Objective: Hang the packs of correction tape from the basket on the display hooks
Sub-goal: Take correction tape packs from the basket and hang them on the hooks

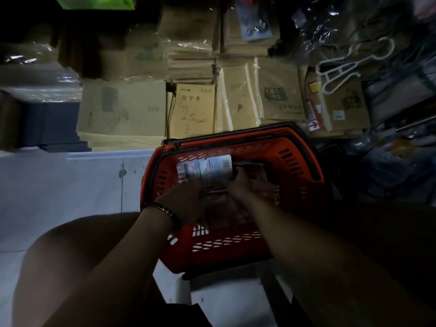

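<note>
Head view, left hand and right hand gripping tape pack in basket, pale floor, notebook stacks

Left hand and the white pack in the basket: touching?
Touching. Head view: the left hand grips the pack at its lower edge, fingers overlapping it with no gap, inside the basket.

Both our hands are down in the orange basket. Our left hand holds a pack of correction tape, white back up; our right hand grips its barcode end. Stacked brown exercise books lie beyond the basket.
</note>
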`<move>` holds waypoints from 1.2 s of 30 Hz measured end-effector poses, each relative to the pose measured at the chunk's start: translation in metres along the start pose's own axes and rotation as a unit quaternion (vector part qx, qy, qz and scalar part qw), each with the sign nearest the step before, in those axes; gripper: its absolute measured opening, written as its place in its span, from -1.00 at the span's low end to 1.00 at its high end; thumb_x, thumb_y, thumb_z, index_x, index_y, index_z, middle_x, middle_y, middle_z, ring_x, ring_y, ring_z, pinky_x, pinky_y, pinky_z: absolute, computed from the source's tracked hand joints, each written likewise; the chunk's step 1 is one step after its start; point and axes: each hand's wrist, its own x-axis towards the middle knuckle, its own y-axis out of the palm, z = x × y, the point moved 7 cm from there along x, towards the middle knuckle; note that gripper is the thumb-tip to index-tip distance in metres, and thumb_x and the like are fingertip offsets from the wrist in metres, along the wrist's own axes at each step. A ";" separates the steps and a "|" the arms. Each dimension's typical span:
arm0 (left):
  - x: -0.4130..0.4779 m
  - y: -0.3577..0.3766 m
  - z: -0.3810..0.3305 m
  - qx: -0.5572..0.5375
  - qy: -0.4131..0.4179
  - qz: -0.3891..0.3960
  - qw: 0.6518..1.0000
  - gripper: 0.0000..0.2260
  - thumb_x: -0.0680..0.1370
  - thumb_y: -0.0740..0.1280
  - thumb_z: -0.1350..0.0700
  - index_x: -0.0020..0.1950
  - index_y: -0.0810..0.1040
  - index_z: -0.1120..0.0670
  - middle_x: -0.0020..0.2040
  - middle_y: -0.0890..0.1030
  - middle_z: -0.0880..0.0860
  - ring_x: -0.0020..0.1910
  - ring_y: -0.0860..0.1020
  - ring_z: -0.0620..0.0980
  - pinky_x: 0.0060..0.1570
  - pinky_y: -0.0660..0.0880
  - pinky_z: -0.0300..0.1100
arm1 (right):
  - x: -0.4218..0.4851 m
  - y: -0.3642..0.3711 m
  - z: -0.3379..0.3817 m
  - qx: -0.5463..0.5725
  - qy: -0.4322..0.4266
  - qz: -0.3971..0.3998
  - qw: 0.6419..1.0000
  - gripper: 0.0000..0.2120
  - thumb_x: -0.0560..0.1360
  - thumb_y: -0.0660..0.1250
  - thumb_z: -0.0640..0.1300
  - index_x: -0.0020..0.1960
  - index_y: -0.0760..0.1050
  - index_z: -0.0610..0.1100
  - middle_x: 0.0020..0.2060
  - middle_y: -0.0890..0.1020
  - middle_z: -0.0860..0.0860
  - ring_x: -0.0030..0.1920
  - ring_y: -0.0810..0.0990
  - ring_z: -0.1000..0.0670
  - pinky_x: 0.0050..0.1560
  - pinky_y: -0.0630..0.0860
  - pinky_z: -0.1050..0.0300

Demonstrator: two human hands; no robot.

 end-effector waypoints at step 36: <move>0.019 -0.031 0.033 -0.223 -0.055 -0.189 0.955 -0.78 0.75 0.20 0.04 0.28 0.55 0.09 0.09 0.64 0.01 0.09 0.64 0.03 0.02 0.61 -0.07 | 0.041 -0.035 -0.025 0.289 0.218 -0.046 0.931 -0.69 0.69 0.29 0.00 0.34 0.53 -0.15 -0.04 0.68 -0.13 -0.20 0.66 -0.06 -0.52 0.56 0.18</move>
